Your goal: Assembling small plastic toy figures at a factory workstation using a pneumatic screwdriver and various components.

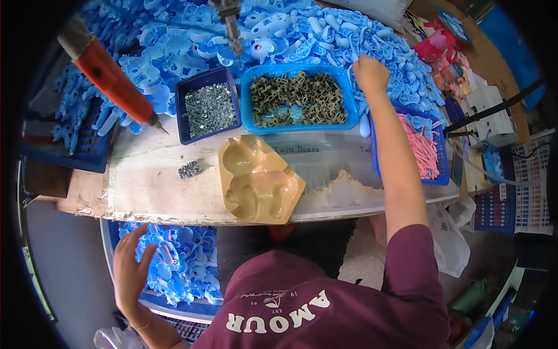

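Observation:
My right hand reaches to the far pile of light-blue plastic parts, its fingers closed at the pile's near edge; what they hold, if anything, is hidden. Lower left, my left hand is open with fingers apart and nothing in it. It hovers by a bin of blue plastic toy pieces, some with pink strips, below the table edge. A tan moulded fixture with rounded hollows rests unfilled at the table's near edge, between my arms.
A red electric screwdriver hangs at left, beside a dark-blue tray of screws. Brown metal clips fill a light-blue basket. A small screw heap lies near the fixture. Pink strips sit in a blue basket under my right forearm.

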The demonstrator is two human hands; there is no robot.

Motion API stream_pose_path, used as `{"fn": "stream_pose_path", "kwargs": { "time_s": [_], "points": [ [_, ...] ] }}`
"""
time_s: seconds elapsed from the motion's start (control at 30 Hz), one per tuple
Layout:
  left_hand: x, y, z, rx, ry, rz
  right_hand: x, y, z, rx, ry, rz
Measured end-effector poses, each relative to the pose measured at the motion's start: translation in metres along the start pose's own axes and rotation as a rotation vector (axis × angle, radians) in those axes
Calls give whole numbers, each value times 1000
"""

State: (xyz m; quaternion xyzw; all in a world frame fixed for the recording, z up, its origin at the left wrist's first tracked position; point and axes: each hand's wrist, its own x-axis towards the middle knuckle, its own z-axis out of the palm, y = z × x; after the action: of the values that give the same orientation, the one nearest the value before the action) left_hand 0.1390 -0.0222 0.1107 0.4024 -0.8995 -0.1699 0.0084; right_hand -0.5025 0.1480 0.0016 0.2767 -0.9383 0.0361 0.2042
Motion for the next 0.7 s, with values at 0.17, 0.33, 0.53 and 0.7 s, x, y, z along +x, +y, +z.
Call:
{"fn": "stream_pose_path", "kwargs": {
  "time_s": [0.17,0.33,0.53,0.7],
  "points": [
    [41,73,38,-234,-83,557,-40,3,-60,1083,-226,179],
    [65,150,86,-603,-98,645,-114,-11,-117,1227,-736,-363],
    [81,193,135,-820,-85,743,-180,-52,-138,1569,-1064,-394],
    [79,185,140,-757,83,789,-143,-42,-116,1406,-1090,-329]
  ]
}}
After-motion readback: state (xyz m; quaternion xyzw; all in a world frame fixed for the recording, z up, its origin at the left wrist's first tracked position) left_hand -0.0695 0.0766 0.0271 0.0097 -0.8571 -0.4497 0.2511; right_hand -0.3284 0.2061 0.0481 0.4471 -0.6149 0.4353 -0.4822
